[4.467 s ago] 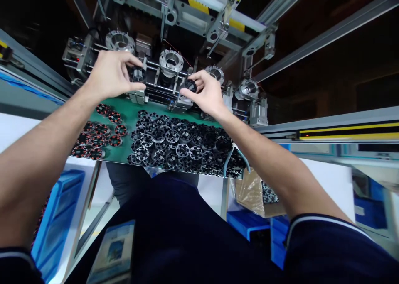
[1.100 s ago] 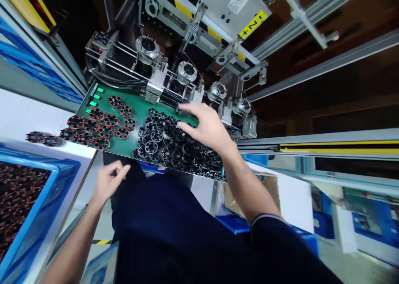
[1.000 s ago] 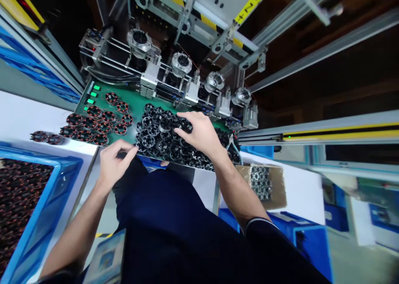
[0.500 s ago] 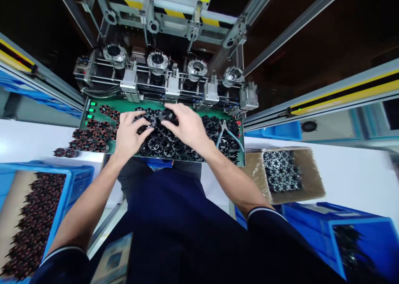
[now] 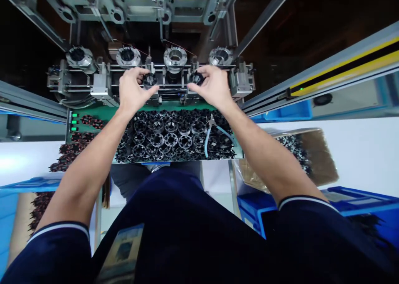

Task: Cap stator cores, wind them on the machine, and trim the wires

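Observation:
My left hand grips a black motor stator core between thumb and fingers, just in front of the machine's round metal holders. A second black stator core is pinched in my right hand, below and between the two right-hand holders. Both cores are apart from the holders. The third holder from the left shows an open ring, as does the rightmost holder. Black cores sit in the leftmost holder and the second holder.
Many black cores cover the green tray, with blue-handled nippers lying on them. Wound reddish cores lie at the left. A carton of metal rings stands right. Blue bins flank the person. Thin red wires run above the holders.
Both hands have moved up and away from the tray of cores to the front of the machine, each now carrying a black stator core. The camera view has shifted too.

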The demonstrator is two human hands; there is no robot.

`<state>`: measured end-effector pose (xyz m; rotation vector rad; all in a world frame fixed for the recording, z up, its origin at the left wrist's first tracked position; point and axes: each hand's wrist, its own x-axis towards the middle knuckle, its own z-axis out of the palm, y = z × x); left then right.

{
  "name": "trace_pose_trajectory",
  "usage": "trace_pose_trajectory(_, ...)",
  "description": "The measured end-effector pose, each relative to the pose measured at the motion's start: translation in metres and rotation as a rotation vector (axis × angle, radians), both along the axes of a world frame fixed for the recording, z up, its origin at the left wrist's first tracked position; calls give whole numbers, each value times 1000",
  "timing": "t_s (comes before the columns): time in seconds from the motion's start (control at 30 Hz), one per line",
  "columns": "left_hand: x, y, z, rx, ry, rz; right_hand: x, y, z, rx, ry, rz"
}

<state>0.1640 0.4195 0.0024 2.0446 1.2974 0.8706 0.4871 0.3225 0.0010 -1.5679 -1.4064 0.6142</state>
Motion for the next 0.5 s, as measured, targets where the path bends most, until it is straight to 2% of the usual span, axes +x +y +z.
trace_pose_trajectory(0.03, 5, 4, -8, -3, 24, -5, 3, 3, -10, -21, 2, 7)
trace_pose_trajectory(0.1, 6, 6, -15, 23, 77, -21, 5, 4, -20, -34, -2, 23)
trace_pose_trajectory(0.17, 2, 4, -13, 43, 121, -11, 6, 3, -18, -44, -33, 20)
trace_pose_trajectory(0.27, -3, -1, -7, -24, 119, 0, 0, -3, -5, -130, -132, -42)
trace_pose_trajectory(0.33, -3, -9, -3, -97, -7, -18, -9, -12, 6, -168, -71, -18)
trace_pose_trajectory(0.4, -3, -25, 5, -200, -234, -26, -22, -29, 20, -170, 146, 61)
trace_pose_trajectory(0.5, -6, -64, 30, -458, -522, -76, -44, -66, 47, -196, 463, 180)
